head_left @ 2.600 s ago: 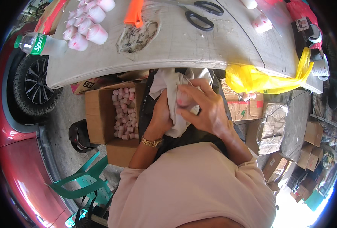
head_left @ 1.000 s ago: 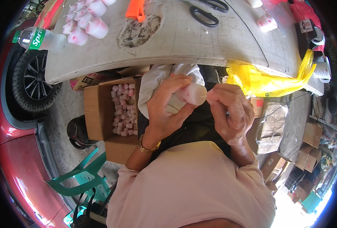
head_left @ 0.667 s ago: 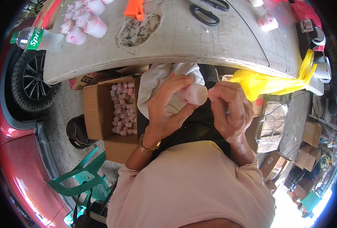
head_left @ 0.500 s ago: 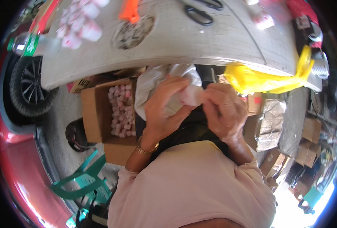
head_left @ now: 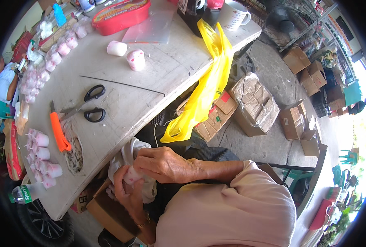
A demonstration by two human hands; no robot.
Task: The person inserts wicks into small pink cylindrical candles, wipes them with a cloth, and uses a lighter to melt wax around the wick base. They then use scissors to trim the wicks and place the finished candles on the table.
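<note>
My left hand [head_left: 127, 193] is wrapped round a small white cup-shaped piece [head_left: 132, 175] with pink spots, held over my lap by the table edge. The closed fingers of my right hand [head_left: 165, 164] bend over its top; what they pinch is hidden. A whitish cloth [head_left: 150, 188] lies beneath my hands. On the table stand two similar white-and-pink cups [head_left: 136, 60], a cluster of them [head_left: 43, 154] at the near left, and a long row [head_left: 63, 48] farther back. Black-handled scissors [head_left: 95, 115], an orange-handled cutter [head_left: 59, 131] and a thin dark rod [head_left: 123, 85] lie between.
A yellow plastic bag [head_left: 211, 84] hangs off the table's edge, near a white mug [head_left: 234, 15]. A red tub [head_left: 121, 17] and clear plastic sheets [head_left: 150, 29] lie farther back. Cardboard boxes [head_left: 255, 105] stand on the floor at right; an open carton [head_left: 109, 220] is below left.
My view has swung to the right, showing more of the table and floor. My hands still hold the cup-shaped piece together, with the right hand now closed over its top.
</note>
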